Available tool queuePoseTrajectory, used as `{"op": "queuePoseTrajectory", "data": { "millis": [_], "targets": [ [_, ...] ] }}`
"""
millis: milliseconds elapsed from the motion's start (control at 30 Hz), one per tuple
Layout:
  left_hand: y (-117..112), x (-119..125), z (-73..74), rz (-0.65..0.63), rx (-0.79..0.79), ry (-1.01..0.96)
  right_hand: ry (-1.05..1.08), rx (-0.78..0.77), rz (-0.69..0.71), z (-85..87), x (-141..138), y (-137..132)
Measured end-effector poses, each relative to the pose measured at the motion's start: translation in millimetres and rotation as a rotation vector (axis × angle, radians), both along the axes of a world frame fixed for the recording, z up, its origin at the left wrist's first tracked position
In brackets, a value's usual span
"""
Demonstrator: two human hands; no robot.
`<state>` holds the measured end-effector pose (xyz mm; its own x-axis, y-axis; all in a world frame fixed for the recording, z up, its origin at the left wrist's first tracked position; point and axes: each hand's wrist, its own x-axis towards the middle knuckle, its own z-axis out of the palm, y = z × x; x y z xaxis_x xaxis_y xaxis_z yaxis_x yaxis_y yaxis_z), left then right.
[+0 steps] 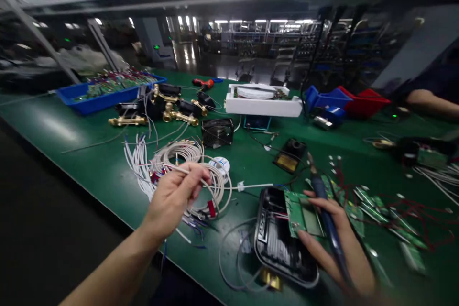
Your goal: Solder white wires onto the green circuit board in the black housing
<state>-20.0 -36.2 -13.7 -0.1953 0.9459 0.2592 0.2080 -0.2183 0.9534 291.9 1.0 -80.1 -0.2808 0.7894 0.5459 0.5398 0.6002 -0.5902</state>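
Observation:
My left hand (179, 193) is closed in a pinch on a thin beige cable (143, 165), above a heap of coiled beige cables (182, 150). In my right hand (340, 239) lies a dark blue soldering iron (328, 222), its tip pointing up and away from me. The thumb and fingers of that same hand grip a green circuit board (296, 208) with a greyish display panel by its edges. Under the board sits an open black plastic housing (283, 258), with thin wires running between the two. A brass fitting (271, 279) shows at the housing's near end.
Loose boards with red wires (390, 210) lie at right. Behind are a soldering stand (290, 155), a black fan (217, 133), a white foam tray (263, 105), brass valves (179, 115) and a blue bin (107, 98) of boards. Another person's arm (433, 100) shows at far right.

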Motion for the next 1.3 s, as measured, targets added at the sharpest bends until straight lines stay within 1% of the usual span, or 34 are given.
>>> {"op": "queuePoseTrajectory", "data": {
  "millis": [67, 167, 233, 267, 333, 367, 433, 500, 533, 567, 633, 700, 767, 900, 967, 1033, 1133, 1233, 1300],
  "targets": [
    [-6, -5, 6.7, -0.042, 0.002, -0.125, -0.039, -0.001, 0.023, 6.7, -3, -1],
    [-18, -4, 14.2, -0.121, 0.007, -0.216, -0.042, -0.004, 0.048, 11.9, -5, -1],
    [-25, 1, 13.8, -0.209, -0.009, -0.277, -0.033, -0.009, 0.048, 12.1, -5, -1],
    [-28, 4, 11.1, -0.262, -0.033, -0.311, -0.029, -0.012, 0.047, 11.7, -4, -1],
    [-35, 10, 0.3, -0.386, -0.135, -0.398, -0.020, -0.026, 0.053, 11.0, -4, -2],
    [-38, 13, -7.5, -0.446, -0.219, -0.442, -0.014, -0.035, 0.058, 11.0, -4, -3],
    [-43, 21, -26.7, -0.544, -0.444, -0.498, -0.002, -0.056, 0.071, 11.5, -4, -4],
    [-46, 32, -47.5, -0.582, -0.671, -0.487, 0.011, -0.073, 0.077, 12.5, -5, -5],
    [-47, 38, -57.0, -0.583, -0.756, -0.461, 0.016, -0.082, 0.078, 13.0, -5, -5],
    [-48, 44, -65.3, -0.579, -0.813, -0.431, 0.022, -0.088, 0.078, 13.3, -6, -6],
    [-48, 56, -77.4, -0.569, -0.868, -0.372, 0.031, -0.097, 0.080, 13.7, -6, -7],
    [-48, 63, -83.2, -0.563, -0.870, -0.300, 0.035, -0.101, 0.084, 14.0, -7, -7],
    [-47, 66, -85.0, -0.562, -0.834, -0.201, 0.037, -0.107, 0.085, 14.3, -7, -6],
    [-46, 61, -87.3, -0.621, -0.677, 0.017, 0.034, -0.121, 0.080, 14.6, -7, -6],
    [-45, 57, -90.1, -0.656, -0.581, 0.084, 0.033, -0.120, 0.084, 14.3, -7, -6],
    [-44, 55, -93.1, -0.660, -0.502, 0.122, 0.034, -0.119, 0.086, 13.8, -6, -6],
    [-41, 56, -96.0, -0.619, -0.432, 0.120, 0.033, -0.123, 0.076, 13.1, -6, -6],
    [-37, 62, -97.6, -0.522, -0.405, -0.007, 0.033, -0.128, 0.071, 13.3, -6, -6],
    [-33, 67, -98.8, -0.463, -0.421, -0.105, 0.032, -0.127, 0.071, 13.7, -7, -6]
  ]
}}
